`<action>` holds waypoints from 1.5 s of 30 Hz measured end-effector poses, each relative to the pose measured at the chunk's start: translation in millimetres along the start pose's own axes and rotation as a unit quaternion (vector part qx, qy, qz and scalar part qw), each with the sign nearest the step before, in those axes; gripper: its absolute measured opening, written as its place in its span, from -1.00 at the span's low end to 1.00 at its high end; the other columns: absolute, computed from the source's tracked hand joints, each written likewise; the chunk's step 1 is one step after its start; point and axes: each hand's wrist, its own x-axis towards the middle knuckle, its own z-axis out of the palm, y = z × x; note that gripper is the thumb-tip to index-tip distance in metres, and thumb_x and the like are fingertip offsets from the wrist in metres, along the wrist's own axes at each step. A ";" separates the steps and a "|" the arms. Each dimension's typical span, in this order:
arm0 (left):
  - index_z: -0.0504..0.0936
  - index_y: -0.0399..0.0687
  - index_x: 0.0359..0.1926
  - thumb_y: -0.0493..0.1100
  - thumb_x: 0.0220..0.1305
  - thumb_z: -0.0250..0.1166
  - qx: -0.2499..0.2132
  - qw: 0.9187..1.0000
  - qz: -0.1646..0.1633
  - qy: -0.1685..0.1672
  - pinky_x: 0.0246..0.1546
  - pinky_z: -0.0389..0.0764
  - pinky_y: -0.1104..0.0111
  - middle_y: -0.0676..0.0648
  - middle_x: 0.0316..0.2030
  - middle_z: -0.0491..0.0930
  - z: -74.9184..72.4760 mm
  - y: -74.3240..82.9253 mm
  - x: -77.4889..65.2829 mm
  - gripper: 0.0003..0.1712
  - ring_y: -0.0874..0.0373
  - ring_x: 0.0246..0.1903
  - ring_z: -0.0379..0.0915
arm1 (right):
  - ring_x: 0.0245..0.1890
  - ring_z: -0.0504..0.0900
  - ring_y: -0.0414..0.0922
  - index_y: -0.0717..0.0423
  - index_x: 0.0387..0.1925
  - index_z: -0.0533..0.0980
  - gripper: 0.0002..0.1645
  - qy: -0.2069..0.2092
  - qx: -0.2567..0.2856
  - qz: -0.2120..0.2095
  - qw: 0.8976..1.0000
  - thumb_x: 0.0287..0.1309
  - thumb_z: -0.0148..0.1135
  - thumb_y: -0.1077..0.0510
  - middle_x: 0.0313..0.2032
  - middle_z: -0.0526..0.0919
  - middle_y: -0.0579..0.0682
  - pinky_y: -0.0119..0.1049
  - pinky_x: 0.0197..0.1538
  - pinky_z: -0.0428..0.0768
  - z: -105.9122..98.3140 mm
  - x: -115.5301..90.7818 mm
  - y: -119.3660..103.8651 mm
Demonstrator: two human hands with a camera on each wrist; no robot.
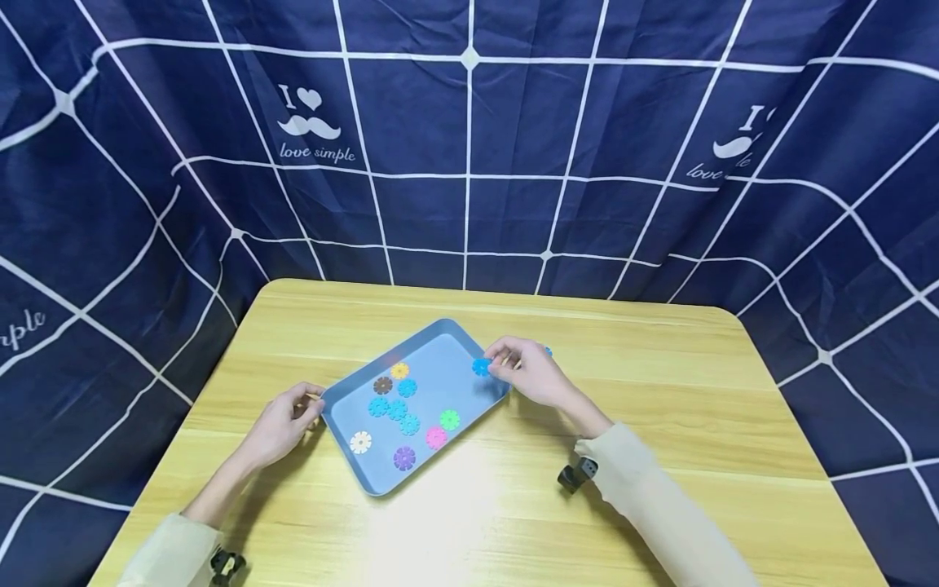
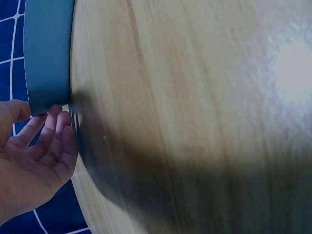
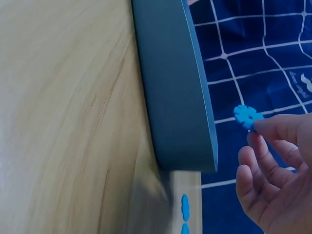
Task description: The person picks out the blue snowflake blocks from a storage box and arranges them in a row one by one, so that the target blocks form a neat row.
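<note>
A blue-grey rectangular tray (image 1: 440,359) lies at a slant on the table. My left hand (image 1: 282,424) grips its left corner; in the left wrist view the thumb and fingertips meet at the tray's end wall (image 2: 48,58). Above the tray's right end, my right hand (image 1: 531,371) pinches a blue flower-shaped plastic disc (image 3: 247,117) between thumb and forefinger, the other fingers loosely bent. Inside the tray lie several similar discs: blue ones (image 1: 397,409), an orange (image 1: 399,371), a brown (image 1: 383,385), a white (image 1: 360,442), a purple (image 1: 404,458), a pink (image 1: 436,438) and a green (image 1: 450,420).
Two more blue discs (image 3: 185,207) lie on the table just past the tray's right end, mostly hidden by my right hand in the head view. The wooden table (image 1: 623,367) ends at a dark blue curtain (image 1: 506,204) with white grid lines.
</note>
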 end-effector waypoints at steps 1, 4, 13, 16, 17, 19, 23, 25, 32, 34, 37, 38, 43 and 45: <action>0.56 -0.36 0.17 -0.24 0.57 0.19 0.000 1.000 0.000 0.000 -0.43 0.53 0.44 -0.14 -0.34 0.70 0.0 -0.1 0.1 -0.70 0.24 -0.43 0.55 | -0.30 0.61 -0.16 0.11 -0.04 0.68 -0.81 0.004 0.000 0.001 1.000 0.35 0.35 0.22 -0.24 0.73 0.05 -0.37 -0.21 0.57 -1.8 -0.8 1.6; 0.57 -0.36 0.17 -0.24 0.56 0.19 0.002 1.000 0.001 0.001 -0.41 0.54 0.44 -0.14 -0.32 0.71 -0.3 -0.1 0.1 -0.69 0.24 -0.42 0.56 | -0.30 0.61 -0.15 0.16 -0.03 0.68 -0.80 0.015 0.007 -0.001 1.000 0.34 0.35 0.24 -0.23 0.74 0.09 -0.37 -0.20 0.57 -7.0 -2.7 7.4; 0.57 -0.36 0.16 -0.24 0.56 0.19 0.006 1.000 0.007 0.005 -0.40 0.54 0.43 -0.13 -0.33 0.71 -0.9 -0.2 -0.3 -0.69 0.24 -0.43 0.57 | -0.34 0.59 -0.17 0.23 -0.04 0.68 -0.80 0.057 0.024 0.015 0.998 0.31 0.36 0.28 -0.22 0.75 0.17 -0.40 -0.20 0.57 -18.8 -9.1 27.4; 0.57 -0.35 0.16 -0.24 0.57 0.18 0.006 1.000 0.009 0.004 -0.41 0.53 0.43 -0.12 -0.35 0.70 -0.9 -0.4 -0.5 -0.70 0.25 -0.44 0.55 | -0.34 0.58 -0.20 0.26 -0.04 0.68 -0.78 0.074 0.032 0.024 0.996 0.31 0.38 0.28 -0.22 0.76 0.19 -0.41 -0.21 0.57 -22.0 -11.6 35.5; 0.57 -0.35 0.16 -0.24 0.57 0.18 0.006 1.000 0.010 0.004 -0.41 0.52 0.43 -0.12 -0.36 0.70 -0.9 -0.4 -0.5 -0.70 0.25 -0.44 0.55 | -0.34 0.58 -0.20 0.26 -0.03 0.67 -0.78 0.078 0.036 0.029 0.996 0.31 0.38 0.28 -0.22 0.75 0.19 -0.41 -0.22 0.56 -23.2 -12.3 38.4; 0.57 -0.35 0.15 -0.23 0.57 0.18 0.008 1.000 0.010 0.005 -0.41 0.52 0.44 -0.11 -0.37 0.70 -0.6 -0.7 -0.5 -0.71 0.26 -0.45 0.55 | -0.35 0.57 -0.22 0.28 -0.02 0.67 -0.76 0.088 0.049 0.039 0.994 0.30 0.39 0.29 -0.21 0.75 0.20 -0.43 -0.23 0.56 -25.7 -14.0 43.3; 0.57 -0.35 0.15 -0.24 0.56 0.19 0.007 1.000 0.010 0.007 -0.40 0.52 0.44 -0.10 -0.37 0.70 0.3 -0.5 -0.6 -0.71 0.28 -0.45 0.54 | -0.38 0.57 -0.28 0.36 0.00 0.65 -0.72 0.111 0.069 0.050 0.990 0.29 0.39 0.31 -0.24 0.73 0.14 -0.46 -0.28 0.55 -30.9 -16.8 53.8; 0.58 -0.35 0.15 -0.24 0.55 0.20 0.007 1.000 0.010 0.008 -0.40 0.52 0.45 -0.10 -0.36 0.70 0.7 -0.4 -0.6 -0.71 0.29 -0.45 0.54 | -0.40 0.56 -0.31 0.41 0.01 0.63 -0.70 0.122 0.073 0.053 0.988 0.29 0.39 0.32 -0.27 0.73 0.07 -0.48 -0.30 0.55 -33.7 -17.7 59.4; 0.57 -0.35 0.14 -0.25 0.55 0.20 0.005 1.000 0.008 0.009 -0.40 0.53 0.45 -0.11 -0.35 0.71 1.1 -0.5 -0.7 -0.71 0.28 -0.45 0.55 | -0.43 0.57 -0.29 0.41 0.04 0.62 -0.68 0.145 0.098 0.075 0.982 0.31 0.37 0.31 -0.27 0.72 0.02 -0.46 -0.33 0.57 -45.9 -20.5 77.5; 0.57 -0.36 0.15 -0.25 0.55 0.20 0.004 1.000 0.009 0.008 -0.40 0.54 0.44 -0.12 -0.34 0.71 1.1 -0.5 -0.7 -0.71 0.28 -0.44 0.56 | -0.44 0.60 -0.25 0.40 0.06 0.61 -0.66 0.149 0.106 0.085 0.979 0.31 0.37 0.31 -0.27 0.72 -0.01 -0.43 -0.35 0.61 -49.6 -20.9 81.4; 0.57 -0.37 0.15 -0.25 0.56 0.20 0.003 1.000 0.008 0.007 -0.40 0.54 0.44 -0.13 -0.34 0.71 1.0 -0.2 -0.7 -0.70 0.26 -0.44 0.56 | -0.51 0.62 -0.21 0.42 0.08 0.59 -0.65 0.154 0.116 0.100 0.976 0.31 0.35 0.32 -0.33 0.70 -0.15 -0.36 -0.43 0.64 -54.3 -21.7 87.4; 0.57 -0.37 0.15 -0.25 0.56 0.20 0.002 1.000 0.007 0.007 -0.40 0.54 0.44 -0.13 -0.34 0.71 0.9 0.0 -0.7 -0.70 0.26 -0.44 0.57 | -0.52 0.63 -0.22 0.44 0.09 0.58 -0.63 0.153 0.119 0.103 0.976 0.32 0.34 0.33 -0.36 0.69 -0.20 -0.34 -0.45 0.65 -55.7 -22.0 89.5; 0.57 -0.38 0.16 -0.25 0.56 0.19 0.003 1.000 0.003 0.006 -0.40 0.54 0.44 -0.14 -0.32 0.71 0.8 0.8 -0.7 -0.69 0.25 -0.43 0.57 | -0.54 0.62 -0.25 0.43 0.12 0.57 -0.63 0.156 0.129 0.125 0.971 0.34 0.31 0.32 -0.43 0.62 -0.34 -0.36 -0.52 0.61 -60.4 -23.1 98.9; 0.57 -0.38 0.16 -0.25 0.56 0.19 0.002 1.000 0.003 0.006 -0.41 0.54 0.44 -0.15 -0.32 0.71 0.8 0.8 -0.5 -0.69 0.25 -0.44 0.56 | -0.52 0.62 -0.26 0.41 0.14 0.57 -0.62 0.155 0.130 0.134 0.970 0.35 0.31 0.29 -0.42 0.62 -0.32 -0.36 -0.54 0.58 -62.2 -23.4 102.0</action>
